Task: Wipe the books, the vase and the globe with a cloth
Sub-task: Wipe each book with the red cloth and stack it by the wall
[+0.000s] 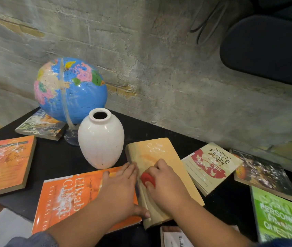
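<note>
Right grip: the right hand (pixel 166 182) was clenched round a red cloth (pixel 147 179), knuckles up, pressing it onto the tan book (pixel 161 154).
Left grip: the left hand (pixel 122 186) grasped nothing. Its fingers were straight and the palm lay flat on the orange book (pixel 65 196), with fingertips at the tan book's left edge and the thumb at its near corner (a steadying press, by the look of it).
Tan book: flat on the black table (pixel 56 157), just right of the vase (pixel 100 139), its long axis running from the person toward the wall.
Key relation: the cloth sat about midway along the cover. White smears showed at the far end, straight ahead of the fist along that axis, so the next stroke probably called for a push away from the body. The right hand was the nearer one.
Not yet wiped, I judged: the vase, the globe (pixel 70 90) behind it, and the smeared books to the right.
Hidden: most of the cloth lay inside the fist, the tan book's title was unreadable, the vase covered part of the globe's base, and the frame edge cut off the green book (pixel 282 216).
</note>
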Demonstrator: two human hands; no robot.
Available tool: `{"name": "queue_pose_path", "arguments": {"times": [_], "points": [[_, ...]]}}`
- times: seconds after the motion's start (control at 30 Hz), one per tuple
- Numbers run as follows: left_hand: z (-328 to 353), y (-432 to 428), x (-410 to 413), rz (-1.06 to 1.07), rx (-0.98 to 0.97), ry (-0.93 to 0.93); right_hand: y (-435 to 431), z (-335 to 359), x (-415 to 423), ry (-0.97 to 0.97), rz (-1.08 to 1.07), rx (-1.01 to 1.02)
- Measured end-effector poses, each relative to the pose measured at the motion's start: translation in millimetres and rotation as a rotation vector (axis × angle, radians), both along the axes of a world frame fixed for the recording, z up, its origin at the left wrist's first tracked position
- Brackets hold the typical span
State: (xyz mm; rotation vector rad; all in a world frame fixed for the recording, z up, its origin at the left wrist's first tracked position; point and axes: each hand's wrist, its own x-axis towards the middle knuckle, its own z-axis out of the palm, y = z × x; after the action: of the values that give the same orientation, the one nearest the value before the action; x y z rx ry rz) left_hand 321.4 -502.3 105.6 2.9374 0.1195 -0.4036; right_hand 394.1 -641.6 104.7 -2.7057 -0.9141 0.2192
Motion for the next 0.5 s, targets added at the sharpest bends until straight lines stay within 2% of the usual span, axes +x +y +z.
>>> {"name": "queue_pose_path", "arguments": {"times": [0.27,0.4,0.5], "points": [[4.8,12.9,25.7,-0.101,-0.026,-0.048,22.3,8.5,25.3,-0.013,-0.17,-0.029],[5.1,17.4,34.1,-0.142,-0.042,-0.053,-3.0,10.2,7.3,0.032,-0.176,-0.031],[7.5,16.7,36.8,-0.148,-0.074,-0.024,-14.7,10.8,20.2,0.034,-0.313,-0.02]]}}
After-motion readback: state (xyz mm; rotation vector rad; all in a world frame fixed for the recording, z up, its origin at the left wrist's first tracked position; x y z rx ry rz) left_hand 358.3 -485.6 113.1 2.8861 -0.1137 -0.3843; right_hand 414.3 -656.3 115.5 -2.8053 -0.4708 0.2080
